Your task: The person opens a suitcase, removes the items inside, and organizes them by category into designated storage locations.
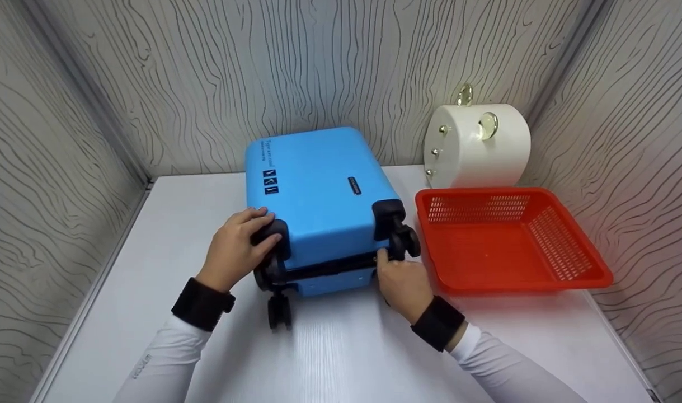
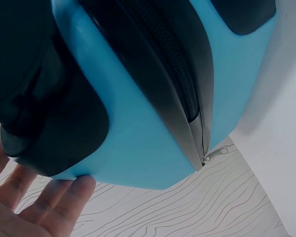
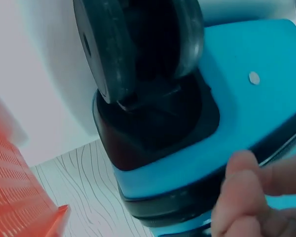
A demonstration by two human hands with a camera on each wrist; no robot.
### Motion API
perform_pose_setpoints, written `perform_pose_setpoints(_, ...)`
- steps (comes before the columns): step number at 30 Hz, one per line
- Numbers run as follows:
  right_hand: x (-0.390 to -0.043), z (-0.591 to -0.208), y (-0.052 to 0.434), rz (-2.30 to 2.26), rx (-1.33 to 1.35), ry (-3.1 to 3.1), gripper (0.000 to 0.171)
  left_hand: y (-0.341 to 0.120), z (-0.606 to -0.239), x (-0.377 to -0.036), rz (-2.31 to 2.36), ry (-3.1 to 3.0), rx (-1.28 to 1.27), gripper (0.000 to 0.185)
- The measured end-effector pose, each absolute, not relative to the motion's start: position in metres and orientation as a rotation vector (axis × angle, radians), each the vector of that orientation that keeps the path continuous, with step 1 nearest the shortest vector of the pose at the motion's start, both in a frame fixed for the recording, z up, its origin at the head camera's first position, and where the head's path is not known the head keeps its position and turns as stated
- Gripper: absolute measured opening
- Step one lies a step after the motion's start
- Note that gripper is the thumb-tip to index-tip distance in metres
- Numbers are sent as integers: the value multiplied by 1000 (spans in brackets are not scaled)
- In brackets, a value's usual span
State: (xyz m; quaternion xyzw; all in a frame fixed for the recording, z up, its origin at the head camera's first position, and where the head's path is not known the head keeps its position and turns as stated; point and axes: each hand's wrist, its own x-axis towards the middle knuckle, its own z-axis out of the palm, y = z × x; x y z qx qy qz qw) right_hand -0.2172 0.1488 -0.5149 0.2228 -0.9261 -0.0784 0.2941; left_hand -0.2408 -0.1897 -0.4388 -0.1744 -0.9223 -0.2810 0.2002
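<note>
A light-blue hard-shell suitcase (image 1: 324, 184) lies flat on the table, wheel end toward me. My left hand (image 1: 237, 246) rests on its near-left black corner guard (image 2: 84, 128), fingertips (image 2: 81, 190) touching the blue shell. With curled fingers, my right hand (image 1: 403, 282) pinches at the zipper seam (image 3: 187, 197) below the near-right wheel (image 3: 108, 49); the fingers hide most of the zipper pull there. Another small metal zipper pull (image 2: 218, 153) hangs at the seam in the left wrist view. Black wheels (image 1: 280, 310) stick out at the near-left corner.
Right of the suitcase sits a red plastic basket (image 1: 438, 268) with slotted sides. Behind it stands a white rounded case (image 1: 494, 157) with gold knobs. Wood-grain panels (image 1: 206, 84) enclose the white table (image 1: 167, 224) at the back and sides.
</note>
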Motion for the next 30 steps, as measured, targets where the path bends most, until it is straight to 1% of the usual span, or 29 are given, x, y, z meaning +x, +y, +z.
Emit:
perform_pose_setpoints(3, -217, -510, 149, -194, 596, -2532, 25, -190, -438, -241, -789, -2575, -489, 47)
perform_pose_setpoints(9, -218, -502, 149, -17, 608, -2669, 23, -192, -438, -243, -790, -2566, -495, 48)
perform_pose_setpoints(12, -220, -500, 149, 5, 607, -2731, 29, -192, -438, -243, -790, -2565, -489, 47)
perform_pose_setpoints(14, -219, -501, 149, -32, 611, -2731, 35, -192, -438, -243, -793, -2567, -486, 47)
perform_pose_setpoints(17, -217, -502, 149, -99, 617, -2695, 39, -191, -440, -243, -797, -2573, -487, 47)
perform_pose_setpoints(22, -215, -502, 149, -116, 605, -2628, 34, -190, -443, -243, -783, -2552, -497, 46)
perform_pose_setpoints(26, -209, -503, 146, -18, 619, -2676, 22, -191, -442, -242, -780, -2547, -493, 47)
perform_pose_setpoints(28, -204, -507, 145, 49, 644, -2702, 21, -191, -441, -242, -779, -2555, -489, 47)
perform_pose_setpoints(30, -198, -513, 145, 123, 644, -2706, 26, -191, -440, -242, -779, -2562, -487, 48)
